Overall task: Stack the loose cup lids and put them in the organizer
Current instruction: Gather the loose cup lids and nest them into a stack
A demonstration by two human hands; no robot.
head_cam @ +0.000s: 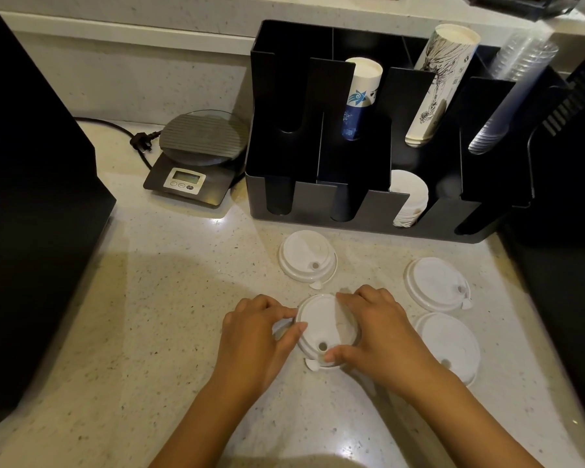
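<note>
Several white cup lids lie loose on the speckled counter. My left hand point(262, 327) and my right hand point(374, 327) both grip one lid point(320, 327) from its two sides, low on the counter. Another lid point(307, 257) lies just beyond it. Two more lids rest to the right, one farther point(434, 283) and one nearer point(448, 344), partly behind my right wrist. The black organizer point(318, 157) stands behind them, with a stack of white lids point(409, 197) in one front slot.
Paper cup stacks point(360, 96) point(439, 82) and clear plastic cups point(510, 92) fill the organizer's back slots. A digital scale point(196, 153) with a cord sits to its left. Dark appliances flank the counter on the left point(31, 197) and the right point(561, 163).
</note>
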